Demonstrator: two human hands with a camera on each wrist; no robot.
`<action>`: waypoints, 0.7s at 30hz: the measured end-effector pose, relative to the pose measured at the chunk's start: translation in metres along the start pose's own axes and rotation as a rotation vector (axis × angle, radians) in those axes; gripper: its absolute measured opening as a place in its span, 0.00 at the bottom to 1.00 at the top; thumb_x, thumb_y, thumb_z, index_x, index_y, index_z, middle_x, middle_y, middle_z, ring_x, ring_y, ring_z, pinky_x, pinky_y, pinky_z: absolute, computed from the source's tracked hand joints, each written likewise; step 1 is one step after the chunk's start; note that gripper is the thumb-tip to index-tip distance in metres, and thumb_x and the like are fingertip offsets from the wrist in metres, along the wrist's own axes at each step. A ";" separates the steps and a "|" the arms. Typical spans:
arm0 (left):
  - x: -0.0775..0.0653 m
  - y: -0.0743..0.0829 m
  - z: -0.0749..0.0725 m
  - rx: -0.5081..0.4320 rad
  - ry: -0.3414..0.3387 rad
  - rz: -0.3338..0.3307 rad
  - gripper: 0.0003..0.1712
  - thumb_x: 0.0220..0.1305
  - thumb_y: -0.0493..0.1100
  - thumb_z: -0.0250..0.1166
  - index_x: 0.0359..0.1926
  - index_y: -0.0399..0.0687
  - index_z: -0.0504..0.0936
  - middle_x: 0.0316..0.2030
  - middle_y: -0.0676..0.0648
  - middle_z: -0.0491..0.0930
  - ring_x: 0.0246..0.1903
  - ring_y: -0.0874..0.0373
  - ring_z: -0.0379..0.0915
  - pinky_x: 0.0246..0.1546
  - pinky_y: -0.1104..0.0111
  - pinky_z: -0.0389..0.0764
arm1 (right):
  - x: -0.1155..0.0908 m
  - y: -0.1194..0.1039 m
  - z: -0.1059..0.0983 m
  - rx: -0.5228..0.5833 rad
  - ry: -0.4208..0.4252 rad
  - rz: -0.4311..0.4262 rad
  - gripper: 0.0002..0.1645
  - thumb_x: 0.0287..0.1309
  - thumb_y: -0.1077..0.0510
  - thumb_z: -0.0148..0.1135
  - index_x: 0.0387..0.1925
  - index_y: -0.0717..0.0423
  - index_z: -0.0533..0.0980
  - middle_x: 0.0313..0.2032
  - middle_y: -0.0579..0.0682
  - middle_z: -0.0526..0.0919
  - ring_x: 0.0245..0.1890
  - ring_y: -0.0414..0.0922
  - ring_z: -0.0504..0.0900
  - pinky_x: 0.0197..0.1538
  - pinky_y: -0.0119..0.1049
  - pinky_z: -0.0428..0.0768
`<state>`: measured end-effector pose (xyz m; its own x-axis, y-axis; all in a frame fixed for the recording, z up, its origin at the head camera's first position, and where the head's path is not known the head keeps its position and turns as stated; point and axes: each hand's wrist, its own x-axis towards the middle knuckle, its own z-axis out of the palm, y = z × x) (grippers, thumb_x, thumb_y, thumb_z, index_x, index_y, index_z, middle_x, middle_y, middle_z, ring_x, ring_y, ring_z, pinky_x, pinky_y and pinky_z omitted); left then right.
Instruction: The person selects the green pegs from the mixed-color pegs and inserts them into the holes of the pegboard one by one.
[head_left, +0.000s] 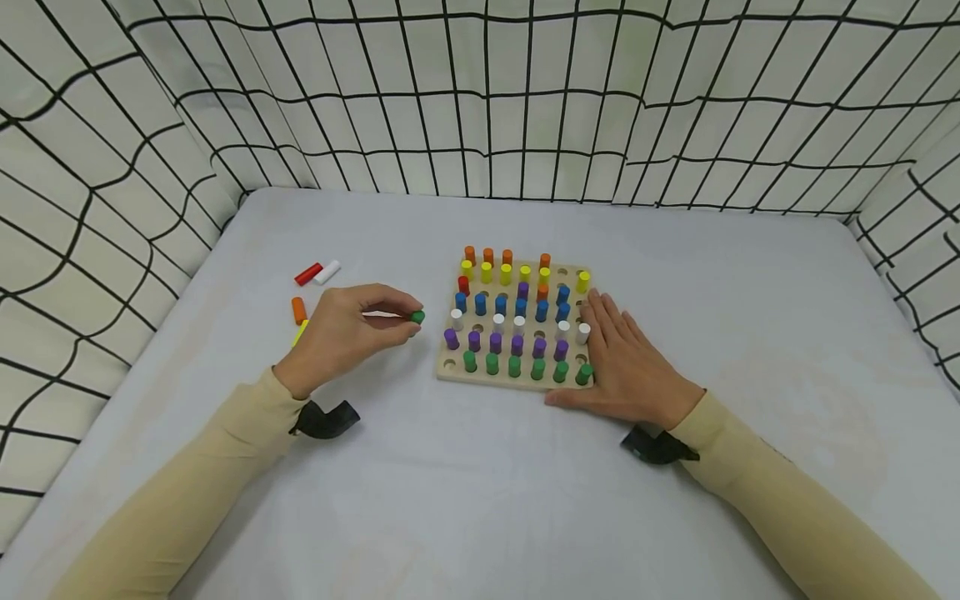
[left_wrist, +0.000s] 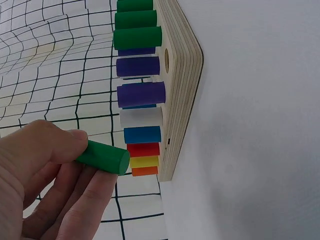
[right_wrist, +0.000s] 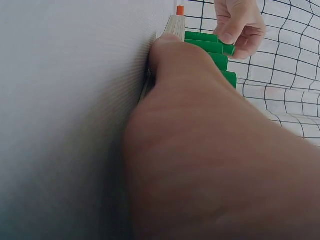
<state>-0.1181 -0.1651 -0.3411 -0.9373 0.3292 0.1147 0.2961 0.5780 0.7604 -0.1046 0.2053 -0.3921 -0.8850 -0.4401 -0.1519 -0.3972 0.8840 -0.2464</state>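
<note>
My left hand (head_left: 347, 333) pinches a green peg (left_wrist: 105, 157) between thumb and fingers, just left of a wooden pegboard (head_left: 480, 377). Rows of coloured pegs stand upright in the board: orange at the back, then yellow, a mixed row, blue, white, purple (head_left: 496, 342) and green (head_left: 514, 367) at the front. In the front row the hole at the left corner (head_left: 449, 364) is bare. My right hand (head_left: 630, 367) lies flat with straight fingers along the board's right edge, its thumb at the front right corner.
Left of the board lie a red peg (head_left: 308, 274), a white peg (head_left: 327, 272), an orange peg (head_left: 299, 311) and a yellow peg (head_left: 300, 332) partly behind my left hand. A black grid-patterned white wall (head_left: 510, 125) borders the white table (head_left: 480, 500) at the back and sides.
</note>
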 end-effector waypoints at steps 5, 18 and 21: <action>-0.002 0.002 0.003 0.002 -0.028 -0.002 0.14 0.63 0.38 0.74 0.50 0.45 0.88 0.47 0.44 0.90 0.47 0.50 0.90 0.51 0.65 0.88 | 0.000 0.000 0.000 -0.002 -0.001 0.000 0.82 0.50 0.16 0.62 0.82 0.66 0.38 0.83 0.64 0.35 0.85 0.63 0.37 0.85 0.62 0.45; -0.001 0.002 0.016 -0.045 -0.066 0.050 0.14 0.61 0.34 0.74 0.49 0.43 0.87 0.46 0.45 0.88 0.48 0.50 0.89 0.50 0.66 0.89 | 0.000 -0.001 -0.001 0.006 -0.002 0.005 0.81 0.50 0.17 0.63 0.82 0.66 0.38 0.83 0.63 0.34 0.85 0.63 0.37 0.85 0.62 0.45; -0.001 0.002 0.019 -0.073 -0.074 0.052 0.15 0.60 0.34 0.75 0.49 0.43 0.87 0.46 0.44 0.88 0.49 0.50 0.89 0.49 0.67 0.89 | 0.000 -0.001 -0.001 0.006 -0.003 0.007 0.81 0.50 0.17 0.63 0.82 0.65 0.38 0.83 0.63 0.34 0.85 0.63 0.36 0.85 0.62 0.44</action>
<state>-0.1131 -0.1506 -0.3516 -0.9039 0.4132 0.1102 0.3275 0.5033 0.7996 -0.1044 0.2047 -0.3912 -0.8869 -0.4347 -0.1567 -0.3898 0.8859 -0.2515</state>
